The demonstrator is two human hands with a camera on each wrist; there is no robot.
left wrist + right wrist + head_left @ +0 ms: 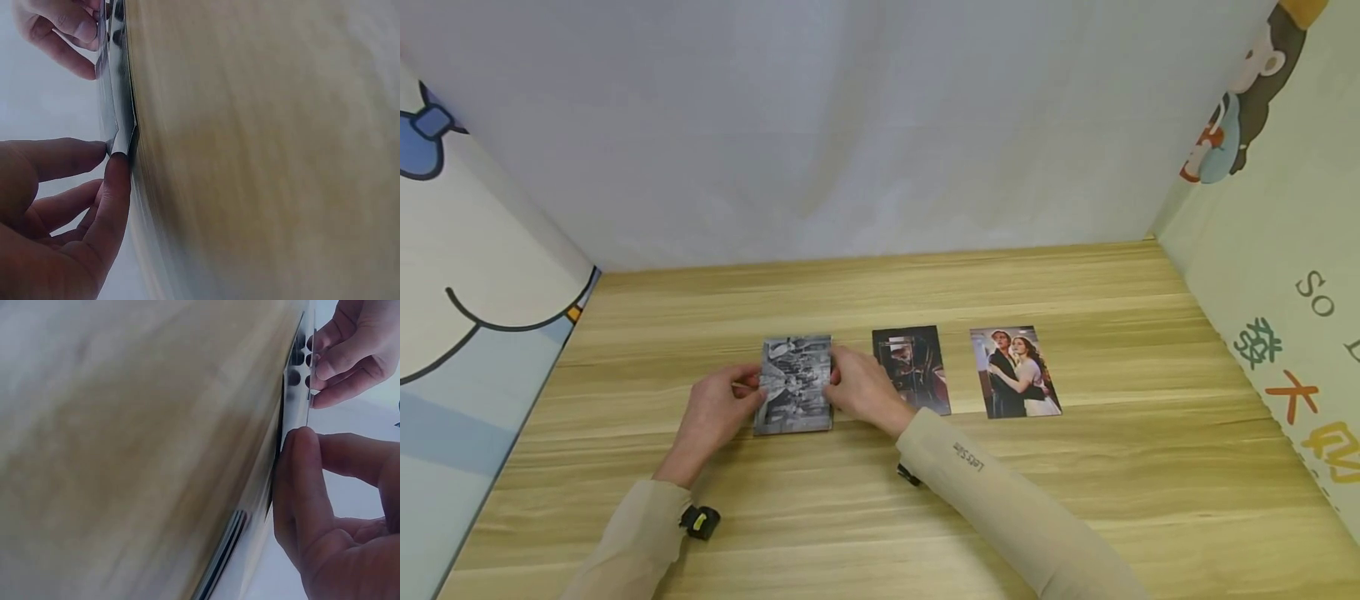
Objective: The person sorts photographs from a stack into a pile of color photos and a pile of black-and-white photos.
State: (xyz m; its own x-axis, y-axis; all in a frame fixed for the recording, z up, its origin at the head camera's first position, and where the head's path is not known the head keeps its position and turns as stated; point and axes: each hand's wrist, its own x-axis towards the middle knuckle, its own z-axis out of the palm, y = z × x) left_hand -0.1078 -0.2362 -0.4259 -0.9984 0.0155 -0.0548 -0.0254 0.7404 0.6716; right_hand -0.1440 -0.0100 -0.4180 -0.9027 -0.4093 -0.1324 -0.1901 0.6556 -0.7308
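Note:
A black-and-white photo card (796, 383) with a crowded scene lies between both hands at the left of the row. My left hand (718, 412) pinches its left edge, and my right hand (867, 390) pinches the right edge. Seen from the side in the left wrist view, the card (105, 106) sits just above another glossy surface, with a narrow gap between them. The right wrist view shows the right hand's fingertips (306, 440) at the card's edge. Behind the right hand lies a dark photo card (928, 375), its left part partly covered.
A colour photo card (1017, 371) of an embracing couple lies farther right on the wooden table (850, 517). Layered edges of a thin stack (222, 556) show in the right wrist view. A pale wall (865, 125) stands behind, with printed panels at both sides.

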